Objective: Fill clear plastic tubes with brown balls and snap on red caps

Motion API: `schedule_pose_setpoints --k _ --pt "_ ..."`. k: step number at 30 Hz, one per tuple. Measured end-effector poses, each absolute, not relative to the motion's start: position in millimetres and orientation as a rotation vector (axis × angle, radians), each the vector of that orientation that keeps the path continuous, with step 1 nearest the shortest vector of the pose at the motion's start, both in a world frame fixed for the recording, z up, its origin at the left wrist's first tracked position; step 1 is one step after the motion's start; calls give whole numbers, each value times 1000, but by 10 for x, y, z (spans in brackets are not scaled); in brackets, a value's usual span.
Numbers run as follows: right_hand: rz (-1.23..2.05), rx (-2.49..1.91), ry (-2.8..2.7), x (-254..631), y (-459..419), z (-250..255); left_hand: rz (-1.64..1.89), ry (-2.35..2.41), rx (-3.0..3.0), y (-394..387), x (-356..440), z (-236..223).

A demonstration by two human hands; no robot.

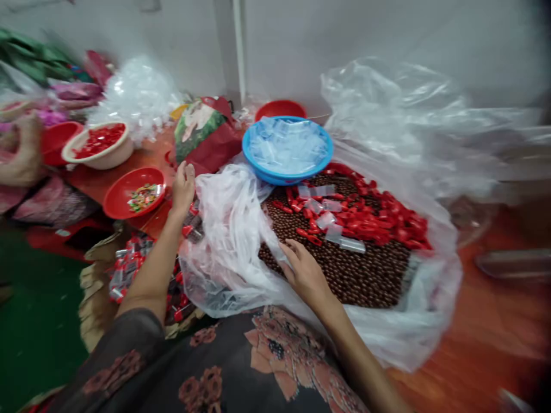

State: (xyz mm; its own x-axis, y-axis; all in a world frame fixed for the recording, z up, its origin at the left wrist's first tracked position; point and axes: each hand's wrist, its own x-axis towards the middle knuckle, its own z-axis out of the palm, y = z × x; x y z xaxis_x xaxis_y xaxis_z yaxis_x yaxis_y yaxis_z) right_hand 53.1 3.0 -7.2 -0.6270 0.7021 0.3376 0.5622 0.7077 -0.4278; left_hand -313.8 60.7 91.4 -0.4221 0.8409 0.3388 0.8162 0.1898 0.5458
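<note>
My left hand (183, 186) reaches forward between a red plate (112, 198) of small colourful pieces and a bunched plastic bag (224, 212); its fingers stretch upward, slightly blurred, and hold nothing visible. At the edge of that same bag, my right hand (306, 272) has thumb and fingers closed on the thin plastic. Inside the spread bag lie many small round brown balls (365, 281). Red plastic pieces (379, 221) and clear short tubes (331, 226) are heaped on top of them. A blue basin (258, 166) full of clear plastic pieces stands at the bag's far edge.
Below my left forearm, a cardboard box (92, 287) holds filled red-and-clear packages (124, 269). A white bowl (118, 152) of red pieces and a pile of clear plastic (138, 94) sit farther left. Another person's hand (26, 152) shows at the left edge. More plastic sheeting (387, 103) lies behind.
</note>
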Motion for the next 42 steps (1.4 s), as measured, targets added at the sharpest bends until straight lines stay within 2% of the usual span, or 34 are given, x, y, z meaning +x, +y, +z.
schedule_pose_setpoints --k 3,6,11,14,19,23,28,33,37,42 --pt "358 -1126 -2322 762 106 -21 1164 2079 1818 891 -2709 818" --pt "273 -1316 -2217 1046 184 -28 942 1669 2008 1144 -2085 547" --pt "138 -1561 -2029 1555 294 -131 598 1265 2171 1380 -1146 119" --pt "116 -1658 -1930 1751 341 -158 560 1222 2271 1419 -701 56" --pt "165 -1729 -1907 1776 376 -108 404 1439 2269 1559 -256 53" --pt "224 -1726 -1902 1737 349 -89 441 1438 2157 1589 -260 49" --pt "259 -1647 -1953 1700 331 -120 601 1414 2030 1298 -679 195" --pt "342 -1404 -2253 1331 475 -163 363 1467 1948 899 -1161 180" --pt "341 -1341 -2400 1008 645 -215 254 1500 1804 760 -1227 24" --pt "512 -1394 -2026 1120 597 -201 260 1475 1817 886 -1051 -115"
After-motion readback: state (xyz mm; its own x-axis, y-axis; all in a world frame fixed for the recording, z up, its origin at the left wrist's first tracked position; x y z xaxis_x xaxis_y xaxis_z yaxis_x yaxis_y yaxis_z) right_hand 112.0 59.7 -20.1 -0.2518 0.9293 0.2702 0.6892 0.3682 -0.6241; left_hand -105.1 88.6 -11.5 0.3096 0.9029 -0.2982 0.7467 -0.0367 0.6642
